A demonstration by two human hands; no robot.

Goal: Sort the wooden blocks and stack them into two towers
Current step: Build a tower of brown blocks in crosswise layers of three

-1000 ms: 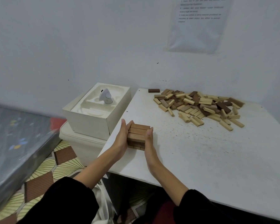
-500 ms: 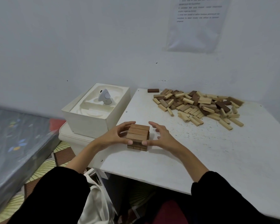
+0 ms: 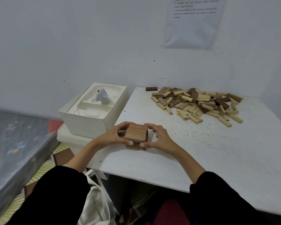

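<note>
A short stack (image 3: 136, 137) of brown blocks stands toward the desk's (image 3: 201, 156) 8 o'clock corner. The left hand (image 3: 113, 135) grips it from 9 o'clock and the right hand (image 3: 158, 138) from 3 o'clock, fingers curled behind, thumbs on the near face. A loose pile (image 3: 198, 103) of light and dark blocks lies well apart at the stack's 2 o'clock. A box (image 3: 88, 118) sits at 11 o'clock.

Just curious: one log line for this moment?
left hand, right hand: grip brown stack | loose pile: mixed colours, untouched
</note>
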